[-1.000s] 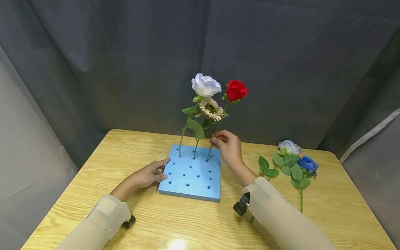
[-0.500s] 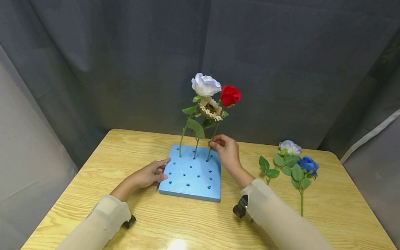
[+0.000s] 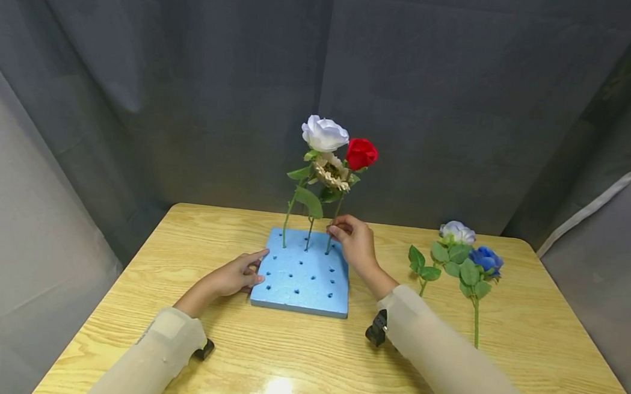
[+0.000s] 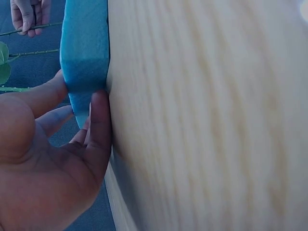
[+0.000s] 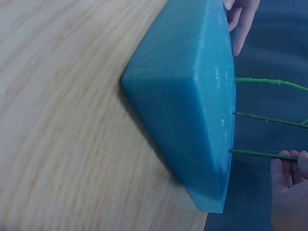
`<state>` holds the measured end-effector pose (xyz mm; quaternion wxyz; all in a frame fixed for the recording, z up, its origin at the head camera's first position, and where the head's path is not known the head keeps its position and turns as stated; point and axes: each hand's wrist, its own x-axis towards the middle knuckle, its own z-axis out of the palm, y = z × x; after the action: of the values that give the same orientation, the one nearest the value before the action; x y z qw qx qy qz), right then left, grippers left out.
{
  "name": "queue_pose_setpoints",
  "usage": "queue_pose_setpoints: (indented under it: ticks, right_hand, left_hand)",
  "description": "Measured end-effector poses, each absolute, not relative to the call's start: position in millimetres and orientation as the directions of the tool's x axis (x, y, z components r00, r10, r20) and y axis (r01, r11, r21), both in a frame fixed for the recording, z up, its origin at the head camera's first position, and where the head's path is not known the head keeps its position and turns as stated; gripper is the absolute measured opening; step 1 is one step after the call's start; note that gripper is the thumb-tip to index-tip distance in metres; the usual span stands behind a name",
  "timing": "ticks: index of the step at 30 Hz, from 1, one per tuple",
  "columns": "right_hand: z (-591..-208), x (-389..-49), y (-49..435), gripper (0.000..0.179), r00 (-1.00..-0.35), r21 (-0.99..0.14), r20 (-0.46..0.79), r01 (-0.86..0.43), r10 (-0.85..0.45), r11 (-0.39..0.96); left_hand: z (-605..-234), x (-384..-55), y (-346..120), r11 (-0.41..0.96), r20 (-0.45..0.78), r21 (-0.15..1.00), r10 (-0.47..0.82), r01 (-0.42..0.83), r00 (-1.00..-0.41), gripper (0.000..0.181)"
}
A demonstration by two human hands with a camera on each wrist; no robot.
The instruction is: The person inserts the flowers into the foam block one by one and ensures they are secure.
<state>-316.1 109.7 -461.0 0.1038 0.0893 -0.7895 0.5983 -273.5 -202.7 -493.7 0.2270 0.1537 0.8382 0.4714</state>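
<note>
My right hand [image 3: 357, 245] pinches the stem of a red rose [image 3: 362, 154] between thumb and fingers, a little above the blue foam board [image 3: 303, 285]. The lower end of that stem [image 5: 257, 153] meets the board's top at the back right. Beside it a white rose [image 3: 325, 134] and a cream daisy-like flower [image 3: 332, 172] stand with their stems in the board. My left hand [image 3: 233, 276] rests at the board's left edge. Its thumb and forefinger touch the rim, and other fingers [image 4: 99, 122] lie against the side, near the table.
Several holes dot the board's top. A pale lilac rose [image 3: 457, 232] and a blue rose [image 3: 486, 261] lie on the wooden table [image 3: 524, 330] at the right, beside another leafy stem [image 3: 422, 270] partly hidden by my right sleeve. A dark curtain [image 3: 235, 95] hangs behind.
The red rose has tilted left and come down slightly, its bloom closer to the white rose. My right hand has lowered with the stem. The left hand has stayed in place.
</note>
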Motion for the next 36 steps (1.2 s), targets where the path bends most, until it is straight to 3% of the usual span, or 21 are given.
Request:
queue_pose_setpoints:
  ticks: [8, 27, 36]
  right_hand:
    - [-465.8, -317.5, 108.8, 0.009, -0.951, -0.894, 0.308, -0.296, -0.018, 0.336]
    - [-464.7, -312.3, 109.4, 0.01, -0.968, -0.934, 0.249, -0.245, -0.021, 0.261]
    - [-461.1, -308.7, 113.4, 0.017, -0.971, -0.923, 0.238, -0.232, -0.017, 0.307]
  left_hand:
    - [-495.8, -274.9, -204.0, 0.503, -0.231, 0.863, 0.471, 0.044, -0.851, 0.07]
    - [-495.8, -277.0, -204.2, 0.505, -0.228, 0.861, 0.482, 0.056, -0.846, 0.07]
    - [-495.7, -275.9, -205.7, 0.501, -0.229, 0.864, 0.475, 0.047, -0.85, 0.07]
